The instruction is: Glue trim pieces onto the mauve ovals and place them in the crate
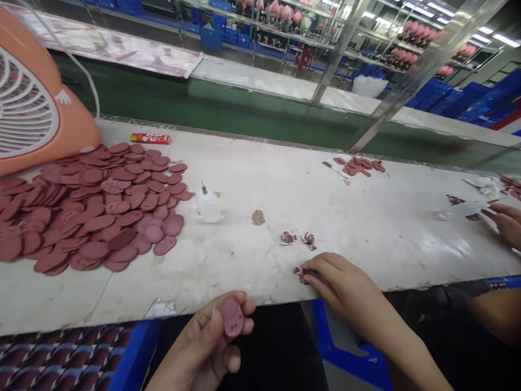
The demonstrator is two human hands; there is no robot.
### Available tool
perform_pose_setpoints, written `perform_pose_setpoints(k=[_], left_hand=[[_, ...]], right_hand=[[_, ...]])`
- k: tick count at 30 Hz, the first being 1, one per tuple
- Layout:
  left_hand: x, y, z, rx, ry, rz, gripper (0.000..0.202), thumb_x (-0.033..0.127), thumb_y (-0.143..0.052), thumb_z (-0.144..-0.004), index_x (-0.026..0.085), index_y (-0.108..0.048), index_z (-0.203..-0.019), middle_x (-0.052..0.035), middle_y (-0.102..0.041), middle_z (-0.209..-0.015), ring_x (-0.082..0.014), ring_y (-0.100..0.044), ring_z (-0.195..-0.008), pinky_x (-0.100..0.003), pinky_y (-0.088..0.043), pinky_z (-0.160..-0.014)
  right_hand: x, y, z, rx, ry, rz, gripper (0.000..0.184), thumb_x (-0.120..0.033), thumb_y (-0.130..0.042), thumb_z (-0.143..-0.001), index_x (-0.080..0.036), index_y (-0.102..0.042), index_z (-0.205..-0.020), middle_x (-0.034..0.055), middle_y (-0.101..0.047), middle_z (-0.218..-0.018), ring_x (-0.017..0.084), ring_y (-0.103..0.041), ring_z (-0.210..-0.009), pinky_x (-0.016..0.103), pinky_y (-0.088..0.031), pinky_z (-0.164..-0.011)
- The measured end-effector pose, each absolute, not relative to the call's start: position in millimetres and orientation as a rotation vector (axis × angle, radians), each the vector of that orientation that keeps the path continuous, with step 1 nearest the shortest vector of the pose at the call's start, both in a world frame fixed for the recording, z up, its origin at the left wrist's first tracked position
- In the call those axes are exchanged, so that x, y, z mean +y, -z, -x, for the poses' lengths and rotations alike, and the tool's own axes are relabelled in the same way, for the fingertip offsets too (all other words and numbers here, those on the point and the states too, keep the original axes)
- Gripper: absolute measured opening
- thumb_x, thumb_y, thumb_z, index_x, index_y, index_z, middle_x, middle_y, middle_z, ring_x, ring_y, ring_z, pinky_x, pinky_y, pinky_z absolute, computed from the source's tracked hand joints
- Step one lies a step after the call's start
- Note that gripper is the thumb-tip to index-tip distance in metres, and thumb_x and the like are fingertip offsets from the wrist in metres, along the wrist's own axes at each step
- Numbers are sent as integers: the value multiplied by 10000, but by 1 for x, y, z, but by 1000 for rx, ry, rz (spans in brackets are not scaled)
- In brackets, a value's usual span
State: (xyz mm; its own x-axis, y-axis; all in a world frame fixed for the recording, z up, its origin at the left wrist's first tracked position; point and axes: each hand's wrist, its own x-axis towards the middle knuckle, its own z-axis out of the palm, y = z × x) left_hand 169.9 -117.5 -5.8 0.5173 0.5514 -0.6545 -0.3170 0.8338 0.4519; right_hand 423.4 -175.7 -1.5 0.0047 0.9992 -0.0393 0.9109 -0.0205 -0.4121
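Between the thumb and fingers of my left hand [207, 342] is a dark pink oval piece [233, 317] with small holes near its lower end. It is held in front of the table edge. My right hand [336, 279] rests on the table with its fingertips closed on a small reddish-brown and white figure-like part [302, 274]. Two similar small parts, one on the left [288, 238] and one on the right [309, 240], lie just beyond that hand. A clear bottle with a dark needle tip [209, 205] stands farther left.
A large heap of pink oval pieces [93, 217] covers the table's left side, beside an orange fan [44, 98]. A smaller pile [358, 165] lies at the back. Another person's hand [504, 222] works at the far right. Blue crates [136, 353] stand below the edge.
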Motion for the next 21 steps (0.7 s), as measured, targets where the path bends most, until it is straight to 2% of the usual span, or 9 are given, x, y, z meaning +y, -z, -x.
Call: perform_pose_setpoints(k=[4, 7, 13, 17, 21], left_hand=[[-121, 7, -171, 895, -539, -270, 350, 436, -855, -609, 216, -785, -872, -40, -688, -901, -135, -626, -765, -152, -471, -491], [-122, 6, -171, 885, -543, -293, 365, 440, -849, -620, 190, -783, -877, -27, -654, -817, -123, -602, -729, -153, -478, -486], [-122, -1, -171, 820, -504, -325, 383, 447, -850, -609, 179, -791, -875, -33, -712, -713, -114, -626, -631, -145, -490, -473], [-124, -2, -169, 764, -460, -308, 353, 415, -870, -582, 193, -790, -843, -34, -751, -723, -131, -668, -630, -154, -505, -466], [-126, 0, -167, 727, -440, -345, 368, 436, -867, -581, 195, -784, -846, -6, -705, -661, -122, -652, -619, -147, -490, -457]], right_hand=[[-185, 4, -427, -1949, -548, 1987, 178, -273, -498, -989, -287, -549, -1158, 39, -590, -1051, 228, -579, -985, 400, -500, -823], [-188, 1, -423, -1913, -620, 1967, 146, -294, -483, -997, -311, -566, -1116, 21, -590, -1024, 192, -591, -947, 342, -511, -786], [-194, -12, -386, -1312, -979, 1546, 64, -269, -595, -942, -305, -637, -975, -9, -618, -904, 127, -634, -810, 216, -549, -716], [-195, -21, -357, -970, -1284, 1288, 128, -224, -689, -881, -301, -686, -983, -10, -674, -892, 117, -684, -782, 183, -579, -710], [-191, -27, -344, -910, -1423, 1238, 163, -172, -699, -870, -293, -696, -980, -27, -713, -889, 93, -687, -800, 148, -557, -746]])
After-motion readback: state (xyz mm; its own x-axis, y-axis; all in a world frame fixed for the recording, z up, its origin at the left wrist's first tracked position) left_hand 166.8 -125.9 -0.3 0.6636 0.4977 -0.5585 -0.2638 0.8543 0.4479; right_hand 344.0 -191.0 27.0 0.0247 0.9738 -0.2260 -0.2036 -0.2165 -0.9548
